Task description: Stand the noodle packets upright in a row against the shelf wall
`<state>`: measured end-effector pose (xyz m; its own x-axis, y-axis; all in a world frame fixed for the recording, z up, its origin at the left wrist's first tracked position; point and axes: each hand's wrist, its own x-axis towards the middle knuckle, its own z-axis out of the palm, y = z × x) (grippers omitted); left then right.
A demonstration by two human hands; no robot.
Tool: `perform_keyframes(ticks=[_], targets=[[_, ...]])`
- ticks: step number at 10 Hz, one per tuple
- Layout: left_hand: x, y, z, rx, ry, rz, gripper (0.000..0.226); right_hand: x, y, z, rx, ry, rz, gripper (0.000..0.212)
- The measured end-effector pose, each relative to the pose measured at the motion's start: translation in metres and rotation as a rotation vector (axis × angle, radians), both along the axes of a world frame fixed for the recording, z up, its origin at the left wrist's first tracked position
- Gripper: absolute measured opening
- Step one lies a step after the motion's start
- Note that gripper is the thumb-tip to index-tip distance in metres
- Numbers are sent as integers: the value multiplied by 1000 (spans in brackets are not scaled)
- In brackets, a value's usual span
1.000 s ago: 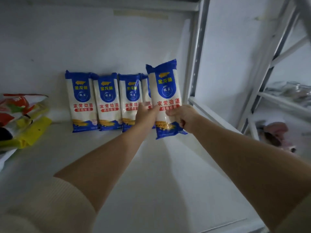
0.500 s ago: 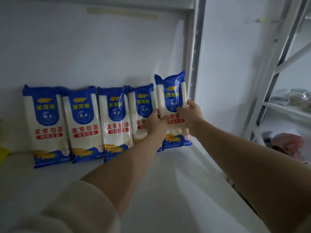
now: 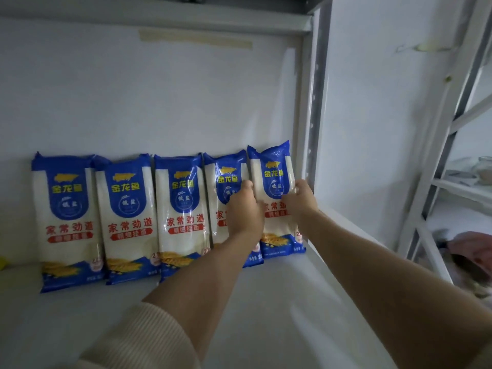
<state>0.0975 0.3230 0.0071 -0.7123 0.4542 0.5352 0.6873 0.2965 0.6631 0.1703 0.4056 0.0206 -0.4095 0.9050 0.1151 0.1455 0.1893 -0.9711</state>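
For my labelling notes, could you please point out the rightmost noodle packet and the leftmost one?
rightmost noodle packet (image 3: 274, 169), head view, on its blue upper panel.
leftmost noodle packet (image 3: 66, 209), head view, on its blue front label.

A pale white wall (image 3: 133, 89) backs the shelf, with a strip of tape (image 3: 195, 39) stuck high across it under the board above. The shelf board (image 3: 266, 315) is plain white and dimly lit, ending on the right at a grey metal post (image 3: 316, 102) with a row of small holes. Beyond the post is another white wall (image 3: 372, 129), and further right a second white metal rack (image 3: 447, 145) with slanted braces holds a glass jar (image 3: 485, 169) and some blurred pink cloth (image 3: 474, 249) lower down.
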Motion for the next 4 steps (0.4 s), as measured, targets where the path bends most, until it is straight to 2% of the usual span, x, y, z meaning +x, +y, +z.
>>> perform_keyframes(ticks=[1,2,3,4], targets=[[-1,-6,1,46,16,-34,31,2,-4,-2,128,-82,-28,23],[0,-15,6,10,6,-75,39,5,-9,0,229,-132,-32,26],[2,-24,8,-37,9,-107,42,8,-15,1,437,-215,-51,41],[6,-39,16,-66,51,-91,39,15,-31,6,660,-351,-20,47]])
